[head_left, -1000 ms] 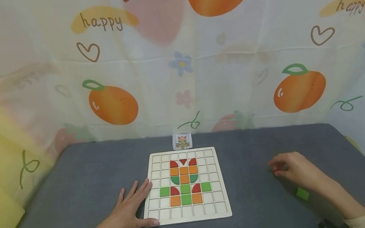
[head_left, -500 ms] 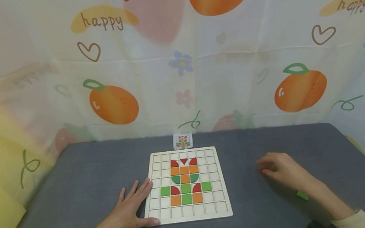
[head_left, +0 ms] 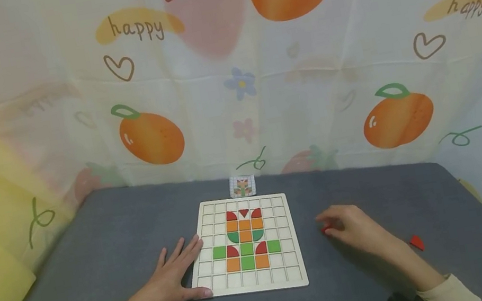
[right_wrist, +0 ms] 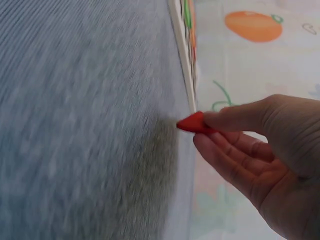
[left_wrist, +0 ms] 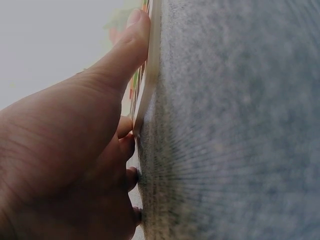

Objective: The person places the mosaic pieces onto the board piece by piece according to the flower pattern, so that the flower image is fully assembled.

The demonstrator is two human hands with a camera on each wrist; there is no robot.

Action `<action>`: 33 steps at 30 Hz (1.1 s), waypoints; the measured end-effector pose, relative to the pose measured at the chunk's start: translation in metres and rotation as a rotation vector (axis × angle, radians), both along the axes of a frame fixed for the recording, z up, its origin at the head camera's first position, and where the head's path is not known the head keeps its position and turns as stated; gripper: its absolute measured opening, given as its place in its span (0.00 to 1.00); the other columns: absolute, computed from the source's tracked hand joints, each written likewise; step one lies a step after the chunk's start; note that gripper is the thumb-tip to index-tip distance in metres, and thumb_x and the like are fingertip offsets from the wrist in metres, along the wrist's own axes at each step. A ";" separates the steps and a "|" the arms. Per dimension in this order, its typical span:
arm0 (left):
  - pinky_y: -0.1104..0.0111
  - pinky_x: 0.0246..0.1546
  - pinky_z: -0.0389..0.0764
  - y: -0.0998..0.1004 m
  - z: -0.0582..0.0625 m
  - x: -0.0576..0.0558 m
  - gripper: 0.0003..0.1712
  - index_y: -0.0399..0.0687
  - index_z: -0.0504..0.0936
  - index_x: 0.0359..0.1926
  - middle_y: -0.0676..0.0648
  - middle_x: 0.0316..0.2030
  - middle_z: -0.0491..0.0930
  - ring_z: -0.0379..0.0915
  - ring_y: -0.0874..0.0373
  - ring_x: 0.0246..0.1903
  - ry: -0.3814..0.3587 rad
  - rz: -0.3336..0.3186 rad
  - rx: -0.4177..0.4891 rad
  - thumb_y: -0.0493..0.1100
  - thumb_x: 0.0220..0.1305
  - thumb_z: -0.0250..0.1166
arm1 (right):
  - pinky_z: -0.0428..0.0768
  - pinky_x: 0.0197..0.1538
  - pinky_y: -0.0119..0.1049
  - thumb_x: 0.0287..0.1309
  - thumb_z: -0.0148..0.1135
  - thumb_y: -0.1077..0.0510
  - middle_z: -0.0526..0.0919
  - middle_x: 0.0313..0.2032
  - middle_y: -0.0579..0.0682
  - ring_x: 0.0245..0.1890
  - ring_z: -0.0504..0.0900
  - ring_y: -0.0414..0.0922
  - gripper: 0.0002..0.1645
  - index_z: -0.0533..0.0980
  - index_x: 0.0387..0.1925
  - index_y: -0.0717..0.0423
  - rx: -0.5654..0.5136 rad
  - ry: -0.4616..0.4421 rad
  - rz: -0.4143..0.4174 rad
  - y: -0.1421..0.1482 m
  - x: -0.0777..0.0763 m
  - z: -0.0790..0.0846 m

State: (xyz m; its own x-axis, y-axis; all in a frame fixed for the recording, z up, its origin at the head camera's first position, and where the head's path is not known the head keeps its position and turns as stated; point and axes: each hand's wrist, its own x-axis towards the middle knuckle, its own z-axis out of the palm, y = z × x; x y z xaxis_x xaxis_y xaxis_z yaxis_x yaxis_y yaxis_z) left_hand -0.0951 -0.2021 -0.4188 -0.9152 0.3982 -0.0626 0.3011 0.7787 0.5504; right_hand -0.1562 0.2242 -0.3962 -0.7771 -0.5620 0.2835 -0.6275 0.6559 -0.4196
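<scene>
A pale square grid board (head_left: 291,270) lies on the table, with red, orange and green tiles set in its middle columns. My left hand (head_left: 166,286) rests at the board's left side, fingers spread, the thumb on its lower left corner. To the right of the board, my right hand (head_left: 356,227) is held over the cloth. Between thumb and fingers it pinches a small red tile (right_wrist: 196,123) with a pointed end; the fingers hide much of its outline. A loose red tile (head_left: 416,242) lies on the table beside the right forearm.
Behind the board lies a small picture card (head_left: 242,186) with a coloured tile pattern. Dark grey cloth (head_left: 106,239) covers the table. A fruit-printed curtain (head_left: 307,85) hangs along the back edge.
My right hand has moved left toward the board with the red tile. The loose red tile has come into view, and the green loose tile is now out of sight. My left hand stays put.
</scene>
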 end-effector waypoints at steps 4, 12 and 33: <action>0.34 0.65 0.30 0.001 0.000 0.000 0.66 0.45 0.55 0.76 0.42 0.76 0.51 0.36 0.33 0.74 0.000 0.004 -0.004 0.72 0.44 0.71 | 0.83 0.36 0.35 0.50 0.72 0.70 0.83 0.33 0.46 0.33 0.82 0.39 0.17 0.83 0.44 0.62 -0.051 -0.022 0.031 -0.010 0.001 -0.001; 0.34 0.65 0.30 0.001 -0.001 -0.001 0.65 0.45 0.55 0.76 0.42 0.76 0.50 0.36 0.33 0.74 -0.001 -0.001 0.004 0.71 0.45 0.71 | 0.83 0.38 0.32 0.53 0.71 0.68 0.84 0.35 0.45 0.34 0.81 0.37 0.14 0.84 0.44 0.59 -0.163 -0.176 0.056 -0.030 0.005 -0.003; 0.35 0.66 0.30 0.000 -0.001 -0.002 0.66 0.46 0.54 0.76 0.43 0.76 0.50 0.36 0.35 0.74 -0.013 0.017 -0.023 0.72 0.44 0.71 | 0.83 0.40 0.31 0.56 0.67 0.68 0.85 0.36 0.47 0.35 0.81 0.37 0.09 0.85 0.40 0.59 -0.309 -0.434 0.103 -0.086 0.016 -0.017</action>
